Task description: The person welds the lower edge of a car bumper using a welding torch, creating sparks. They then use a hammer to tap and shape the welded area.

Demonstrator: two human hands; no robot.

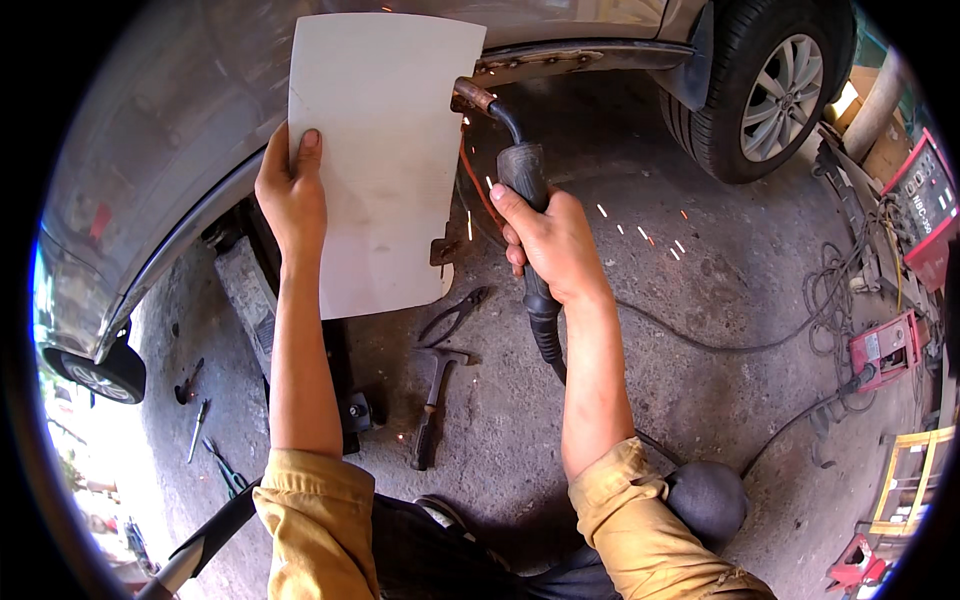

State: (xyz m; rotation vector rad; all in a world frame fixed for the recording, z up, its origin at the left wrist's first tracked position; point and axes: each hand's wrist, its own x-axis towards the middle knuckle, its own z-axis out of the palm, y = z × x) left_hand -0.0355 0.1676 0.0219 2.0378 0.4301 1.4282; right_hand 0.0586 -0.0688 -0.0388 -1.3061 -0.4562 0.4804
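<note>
My left hand [295,190] grips a white sheet [385,170] by its left edge, thumb on the near face. The sheet stands upright before the car's lower side and hides part of it. In my right hand [550,235] is a welding torch [523,165], fingers wrapped round its black handle. Its copper-coloured nozzle [474,95] points at the car's rusty sill [560,62], by the sheet's right edge. The nozzle's very tip is partly hidden there. Bright sparks [643,232] fly out to the right and below. The torch cable runs down behind my right forearm.
On the concrete floor lie a hammer [437,400], pliers [453,315], a screwdriver-like tool [198,430] and green-handled pliers [228,468]. A car wheel [770,95] stands at upper right. Cables [720,348] cross toward a red welding machine [925,210]. A dark round object [706,505] sits beside my right sleeve.
</note>
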